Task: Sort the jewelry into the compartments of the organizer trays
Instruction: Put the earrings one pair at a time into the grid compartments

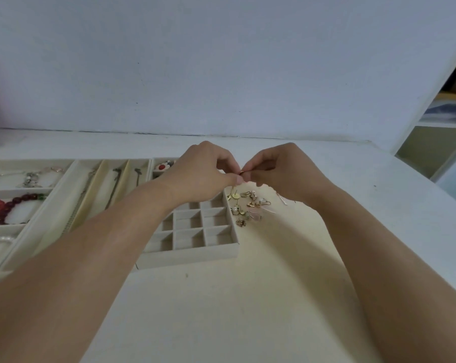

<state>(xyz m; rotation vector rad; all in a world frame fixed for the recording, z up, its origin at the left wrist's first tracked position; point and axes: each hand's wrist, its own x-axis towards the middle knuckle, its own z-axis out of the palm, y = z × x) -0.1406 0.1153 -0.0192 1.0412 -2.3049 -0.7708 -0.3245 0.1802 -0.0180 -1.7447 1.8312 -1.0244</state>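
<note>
Bracelet tray [64, 172]: bead and chain bracelets are being kept in its compartments at far left.
Grid tray [193, 251]: its near small cells are being left unfilled.
Left hand [203, 174]: a tiny dark-red piece [241, 173] is being pinched at curled fingertips.
Right hand [282, 171]: the same piece is being pinched from the other side.
Loose earrings [248, 204]: a pile is being left unsorted just right of the grid tray.
Step, as judged: one earring is being separated or examined; a free cell is being called for next.

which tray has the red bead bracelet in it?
The leftmost tray, with wide compartments: the red bead bracelet lies in its middle compartment. The long-slot tray holds chains; the small-grid tray shows no red beads.
</note>
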